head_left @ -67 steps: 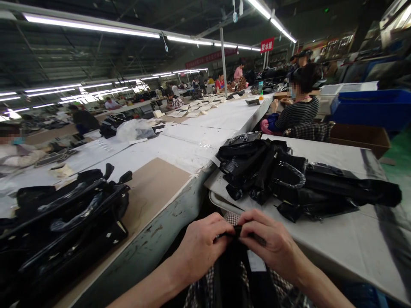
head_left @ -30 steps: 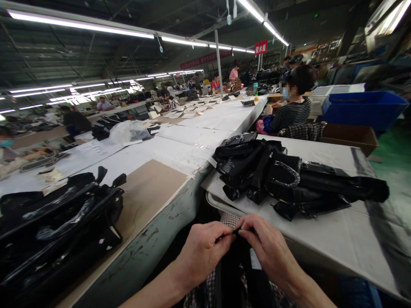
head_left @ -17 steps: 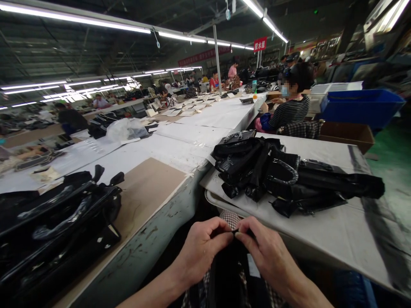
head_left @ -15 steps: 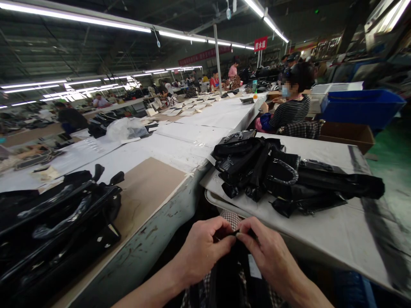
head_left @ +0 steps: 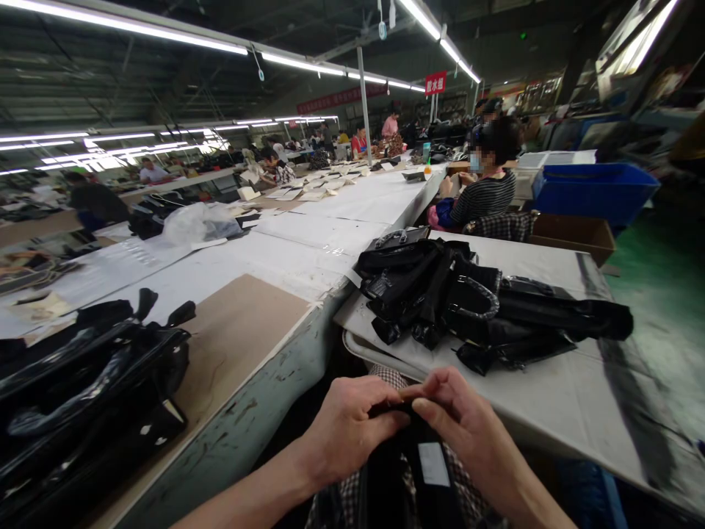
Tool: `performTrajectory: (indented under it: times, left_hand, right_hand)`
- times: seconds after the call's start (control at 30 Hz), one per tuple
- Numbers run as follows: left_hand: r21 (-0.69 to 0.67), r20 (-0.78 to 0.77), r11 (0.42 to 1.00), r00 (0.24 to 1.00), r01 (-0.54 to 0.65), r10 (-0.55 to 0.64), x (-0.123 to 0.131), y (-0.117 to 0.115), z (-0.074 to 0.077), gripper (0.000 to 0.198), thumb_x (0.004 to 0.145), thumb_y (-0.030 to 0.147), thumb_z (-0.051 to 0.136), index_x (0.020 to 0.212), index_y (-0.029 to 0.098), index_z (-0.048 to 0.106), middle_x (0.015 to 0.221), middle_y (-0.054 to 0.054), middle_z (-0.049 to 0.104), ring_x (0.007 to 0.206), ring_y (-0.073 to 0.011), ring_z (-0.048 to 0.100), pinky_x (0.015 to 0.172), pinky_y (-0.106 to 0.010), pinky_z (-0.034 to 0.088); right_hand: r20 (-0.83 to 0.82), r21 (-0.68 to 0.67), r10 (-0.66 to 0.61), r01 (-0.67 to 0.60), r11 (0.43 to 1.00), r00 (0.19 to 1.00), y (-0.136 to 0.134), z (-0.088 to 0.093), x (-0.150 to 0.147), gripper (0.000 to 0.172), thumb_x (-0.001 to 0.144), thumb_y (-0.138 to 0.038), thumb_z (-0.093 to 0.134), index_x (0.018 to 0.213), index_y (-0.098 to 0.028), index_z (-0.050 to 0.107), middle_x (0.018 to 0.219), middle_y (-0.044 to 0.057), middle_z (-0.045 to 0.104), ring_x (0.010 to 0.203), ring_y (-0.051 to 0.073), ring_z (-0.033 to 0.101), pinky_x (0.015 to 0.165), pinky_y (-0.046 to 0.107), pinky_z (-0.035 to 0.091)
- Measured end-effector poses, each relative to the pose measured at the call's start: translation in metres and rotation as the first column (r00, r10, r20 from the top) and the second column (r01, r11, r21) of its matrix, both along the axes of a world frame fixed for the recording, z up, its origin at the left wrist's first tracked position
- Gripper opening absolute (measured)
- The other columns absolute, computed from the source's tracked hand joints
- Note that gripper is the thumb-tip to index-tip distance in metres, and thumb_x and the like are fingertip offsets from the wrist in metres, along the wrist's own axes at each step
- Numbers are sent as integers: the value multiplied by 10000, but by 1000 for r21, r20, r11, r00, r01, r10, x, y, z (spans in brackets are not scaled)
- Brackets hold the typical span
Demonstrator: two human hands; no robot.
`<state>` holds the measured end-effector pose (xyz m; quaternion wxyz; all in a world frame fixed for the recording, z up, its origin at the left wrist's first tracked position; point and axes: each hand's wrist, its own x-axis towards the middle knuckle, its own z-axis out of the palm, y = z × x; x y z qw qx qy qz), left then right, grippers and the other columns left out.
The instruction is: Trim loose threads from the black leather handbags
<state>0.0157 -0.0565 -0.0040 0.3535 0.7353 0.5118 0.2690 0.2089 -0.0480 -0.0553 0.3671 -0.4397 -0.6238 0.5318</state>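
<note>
Both hands meet over my lap at the upper edge of a black fabric or leather piece (head_left: 393,477), seemingly part of a bag. My left hand (head_left: 349,422) pinches that edge between thumb and fingers. Close beside it, my right hand (head_left: 465,422) has its thumb and fingertips closed on the same edge. A white label (head_left: 433,464) lies on the black material below the right hand. The exact spot under the fingertips is hidden. Checked cloth (head_left: 388,376) shows around the piece.
Black bags (head_left: 440,294) with plastic-wrapped handles lie heaped on the right table (head_left: 556,397). More black bags (head_left: 93,389) cover the left table beside brown board (head_left: 247,308). A co-worker in a striped top (head_left: 490,195) sits ahead, near a blue bin (head_left: 595,187).
The right hand's fingers have lifted and shifted slightly along the black edge, and more of the white label shows. The view has turned a little to the right.
</note>
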Motion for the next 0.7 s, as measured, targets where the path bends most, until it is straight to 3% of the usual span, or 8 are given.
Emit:
performTrajectory:
  times: [0.1, 0.27, 0.37, 0.5, 0.7]
  left_hand:
    - [23, 20, 1000, 1000, 3, -4, -1, -1, 0, 125, 834, 159, 674, 899, 217, 763, 715, 29, 650, 673, -108, 573, 637, -190, 399]
    - [96, 18, 994, 999, 46, -48, -2, 0, -4, 126, 868, 201, 648, 927, 210, 759, 706, 13, 635, 654, -114, 570, 627, -199, 407]
    - [119, -3, 991, 998, 69, -69, -5, 1, -8, 154, 886, 217, 629, 971, 217, 758, 702, 8, 610, 651, -118, 557, 619, -207, 402]
    - [114, 3, 991, 997, 70, -71, -7, 1, -11, 180, 910, 217, 592, 972, 215, 761, 693, 8, 567, 645, -116, 527, 608, -210, 385]
    - [-56, 133, 998, 991, 8, 0, -9, 2, -11, 140, 867, 222, 639, 804, 181, 757, 663, 28, 504, 642, -107, 471, 614, -208, 360]
  right_hand:
    - [151, 148, -25, 2, 989, 988, -10, 4, 5, 275, 860, -386, 658, 1091, -261, 573, 1057, 10, 681, 947, 182, 665, 843, 278, 531]
    - [246, 429, -216, 94, 898, 945, -18, 6, 1, 141, 901, -238, 571, 1017, -253, 649, 945, 6, 685, 766, 150, 685, 711, 235, 551]
    - [234, 447, -207, 84, 891, 950, -16, 8, 0, 106, 905, -216, 573, 937, -240, 671, 871, 2, 687, 759, 152, 680, 697, 227, 538]
    - [200, 428, -85, -9, 904, 976, -9, 11, 2, 134, 923, -189, 567, 968, -244, 681, 892, -4, 676, 785, 130, 664, 725, 202, 517]
    - [106, 341, 13, -49, 939, 994, -4, 8, -3, 117, 930, -208, 541, 916, -220, 657, 910, -2, 652, 809, 128, 632, 753, 199, 481]
